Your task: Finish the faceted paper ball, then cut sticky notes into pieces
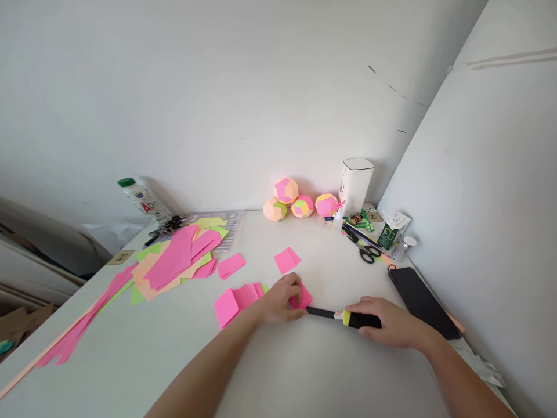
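My right hand (385, 322) is wrapped round a box cutter (364, 320) with a black and yellow handle. Its dark blade points left, and the tip is at the lower edge of a pink paper piece (304, 296). That piece is gripped by my left hand (285, 299), whose curled fingers partly cover it. Just beyond lie more pink paper pieces (286, 260). To the left of my left hand rests a stack of folded pink paper (232, 305), with a bit of green at its far end.
Pink, peach and green paper sheets (174, 261) pile up at left, near a white bottle (145, 200). Several paper balls (286, 190) stand by the wall beside a white container (357, 183). Scissors (369, 253) and a black pouch (422, 302) lie at right.
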Motion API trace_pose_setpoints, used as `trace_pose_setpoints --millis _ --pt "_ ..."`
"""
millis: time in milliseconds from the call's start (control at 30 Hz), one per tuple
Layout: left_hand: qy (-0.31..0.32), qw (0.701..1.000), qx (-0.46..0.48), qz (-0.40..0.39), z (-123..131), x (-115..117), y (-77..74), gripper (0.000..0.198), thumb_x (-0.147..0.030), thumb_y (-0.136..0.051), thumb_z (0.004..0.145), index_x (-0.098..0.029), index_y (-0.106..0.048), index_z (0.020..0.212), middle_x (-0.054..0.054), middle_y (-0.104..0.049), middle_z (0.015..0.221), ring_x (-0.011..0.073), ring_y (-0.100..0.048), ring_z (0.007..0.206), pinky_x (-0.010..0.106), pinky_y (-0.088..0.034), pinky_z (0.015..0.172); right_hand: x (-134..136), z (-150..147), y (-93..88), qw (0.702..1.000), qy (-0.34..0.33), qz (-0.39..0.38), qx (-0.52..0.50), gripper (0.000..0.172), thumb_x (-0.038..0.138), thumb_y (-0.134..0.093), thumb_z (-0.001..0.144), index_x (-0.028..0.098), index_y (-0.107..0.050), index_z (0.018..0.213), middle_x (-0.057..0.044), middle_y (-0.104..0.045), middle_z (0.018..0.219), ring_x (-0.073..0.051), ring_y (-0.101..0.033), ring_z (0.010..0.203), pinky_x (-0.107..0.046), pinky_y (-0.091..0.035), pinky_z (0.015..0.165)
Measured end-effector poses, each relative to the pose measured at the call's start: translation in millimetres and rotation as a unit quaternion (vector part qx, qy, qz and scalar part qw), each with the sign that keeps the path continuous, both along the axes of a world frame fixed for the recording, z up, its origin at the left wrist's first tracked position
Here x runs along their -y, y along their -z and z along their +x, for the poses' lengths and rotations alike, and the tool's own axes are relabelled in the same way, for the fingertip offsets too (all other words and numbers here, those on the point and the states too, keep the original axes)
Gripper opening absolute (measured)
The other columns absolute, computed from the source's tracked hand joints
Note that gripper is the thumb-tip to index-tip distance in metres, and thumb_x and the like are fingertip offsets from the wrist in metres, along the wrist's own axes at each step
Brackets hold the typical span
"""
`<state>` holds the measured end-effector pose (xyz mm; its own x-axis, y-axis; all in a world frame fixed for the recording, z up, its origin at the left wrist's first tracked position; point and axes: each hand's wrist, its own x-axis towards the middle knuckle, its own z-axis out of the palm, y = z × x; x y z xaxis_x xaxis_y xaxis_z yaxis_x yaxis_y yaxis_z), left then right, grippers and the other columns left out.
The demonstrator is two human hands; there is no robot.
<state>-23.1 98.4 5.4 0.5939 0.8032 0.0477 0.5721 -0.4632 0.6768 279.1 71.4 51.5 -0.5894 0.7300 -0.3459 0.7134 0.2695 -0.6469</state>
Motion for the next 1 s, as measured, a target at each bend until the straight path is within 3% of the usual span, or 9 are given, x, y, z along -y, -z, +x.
trace_pose_setpoints --millis 167,367,500,1000 --pt "0.007 1.000 0.006 0.004 -1.5 -0.4 2.5 0.013 -0.020 -0.067 0.071 -0.017 -0.055 0.066 0.007 -0.052 0.095 0.0201 -0.053 0.089 0.033 -0.049 0.079 -0.2 1.2 0.2 1.000 -0.003 -0.002 0.004 0.051 0.025 -0.056 0.078 0.033 -0.059 0.129 -0.004 -0.063 0.103 -0.023 -0.061 0.093 -0.034 -0.048 0.083" --pt "-0.005 0.999 0.024 0.034 -1.0 -1.7 2.3 0.020 -0.016 -0.050 0.081 -0.019 -0.042 0.063 0.006 -0.055 0.086 0.0181 -0.053 0.081 0.031 -0.048 0.071 -0.1 3.1 -0.7 1.000 -0.019 0.002 -0.008 0.051 0.023 -0.057 0.077 0.032 -0.061 0.127 -0.004 -0.063 0.107 -0.024 -0.061 0.097 -0.035 -0.046 0.087" --pt "-0.022 0.999 0.036 0.008 -1.5 -3.4 -1.8 0.023 -0.019 -0.042 0.087 -0.020 -0.039 0.064 0.005 -0.058 0.084 0.0173 -0.055 0.078 0.032 -0.049 0.070 -0.4 2.6 0.4 1.000 -0.016 0.003 -0.008 0.052 0.022 -0.056 0.077 0.033 -0.061 0.127 -0.003 -0.063 0.106 -0.023 -0.061 0.096 -0.034 -0.047 0.086" --pt "-0.030 0.999 0.038 -0.001 -1.0 -3.6 -4.4 0.022 -0.023 -0.043 0.088 -0.020 -0.040 0.066 0.005 -0.059 0.085 0.0180 -0.055 0.079 0.032 -0.048 0.068 1.0 5.6 -1.7 1.000 -0.013 0.012 0.024 0.053 0.020 -0.055 0.075 0.034 -0.062 0.126 -0.003 -0.064 0.102 -0.023 -0.061 0.094 -0.032 -0.048 0.082"
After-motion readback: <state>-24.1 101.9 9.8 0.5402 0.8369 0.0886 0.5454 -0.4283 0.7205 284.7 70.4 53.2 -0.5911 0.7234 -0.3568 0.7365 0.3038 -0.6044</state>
